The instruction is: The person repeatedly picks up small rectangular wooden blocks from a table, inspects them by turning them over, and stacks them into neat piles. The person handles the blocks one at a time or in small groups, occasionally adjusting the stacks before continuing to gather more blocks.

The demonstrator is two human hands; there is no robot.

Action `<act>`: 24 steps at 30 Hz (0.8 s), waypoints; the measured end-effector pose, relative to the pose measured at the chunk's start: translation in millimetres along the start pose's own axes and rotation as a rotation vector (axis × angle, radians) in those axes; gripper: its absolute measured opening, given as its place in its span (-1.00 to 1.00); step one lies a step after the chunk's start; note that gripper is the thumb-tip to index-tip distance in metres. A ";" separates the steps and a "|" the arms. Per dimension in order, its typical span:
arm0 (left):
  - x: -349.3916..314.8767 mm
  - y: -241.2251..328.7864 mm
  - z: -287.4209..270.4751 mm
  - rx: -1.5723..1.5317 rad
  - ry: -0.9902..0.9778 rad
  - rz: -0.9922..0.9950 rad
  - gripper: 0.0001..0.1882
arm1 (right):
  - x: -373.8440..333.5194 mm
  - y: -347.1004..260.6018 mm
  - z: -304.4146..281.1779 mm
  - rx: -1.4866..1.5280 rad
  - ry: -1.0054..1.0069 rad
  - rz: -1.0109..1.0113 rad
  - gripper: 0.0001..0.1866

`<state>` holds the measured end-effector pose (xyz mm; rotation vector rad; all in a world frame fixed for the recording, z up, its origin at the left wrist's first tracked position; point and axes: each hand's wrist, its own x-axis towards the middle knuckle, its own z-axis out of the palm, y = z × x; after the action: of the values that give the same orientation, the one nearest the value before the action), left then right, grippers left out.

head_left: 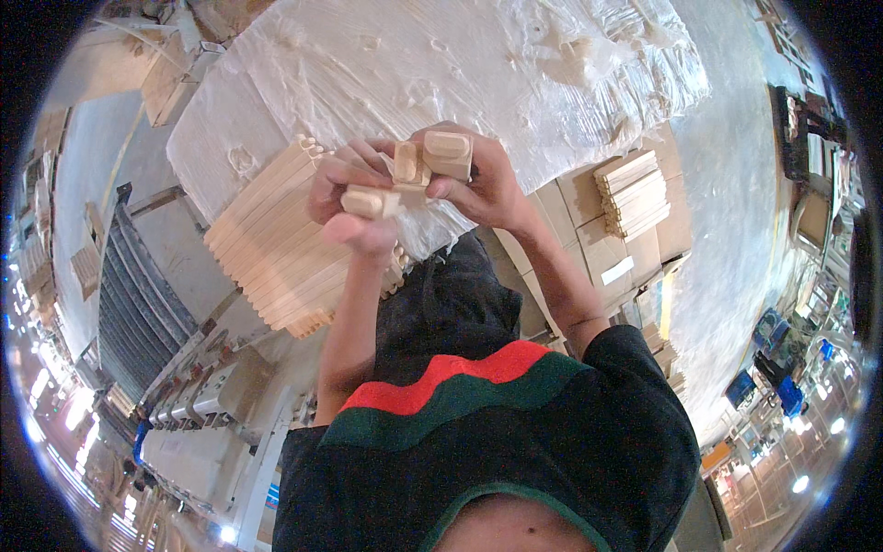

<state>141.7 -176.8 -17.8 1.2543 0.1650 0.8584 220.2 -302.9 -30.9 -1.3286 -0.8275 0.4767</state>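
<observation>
In front of my chest I hold several pale wooden slats with rounded ends, seen nearly end-on. My left hand (348,179) is closed round one slat (366,201), its thumb slightly blurred. My right hand (487,179) grips another slat (449,155), fingers behind it and thumb below. A third slat (409,164) stands between the two hands, against the right hand's fingers; which hand carries it I cannot tell. Beneath and left of my left hand, a row of matching slats (276,235) lies side by side on the plastic-wrapped surface (368,69).
To the right, a smaller stack of slats (635,195) rests on cardboard boxes (575,216). A roller conveyor (138,276) and a machine (216,396) stand on the left. Grey floor (736,184) runs along the right, with racks and equipment beyond.
</observation>
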 end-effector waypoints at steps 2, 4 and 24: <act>-2.4 -1.1 -4.3 -0.027 -0.073 0.005 -0.17 | 0.7 0.0 -2.3 0.030 -0.053 0.000 -0.51; -1.5 -5.5 -9.6 0.050 -0.169 0.058 -0.08 | 4.7 -2.4 -3.8 0.056 -0.133 -0.057 -0.51; -7.2 38.1 -8.3 0.342 -0.355 -0.181 -0.51 | -42.6 32.4 42.9 -0.273 -0.077 -0.006 -0.27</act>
<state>114.0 -173.1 10.4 1.6638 0.1406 0.4511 165.3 -299.1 -72.0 -1.5655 -0.9863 0.4228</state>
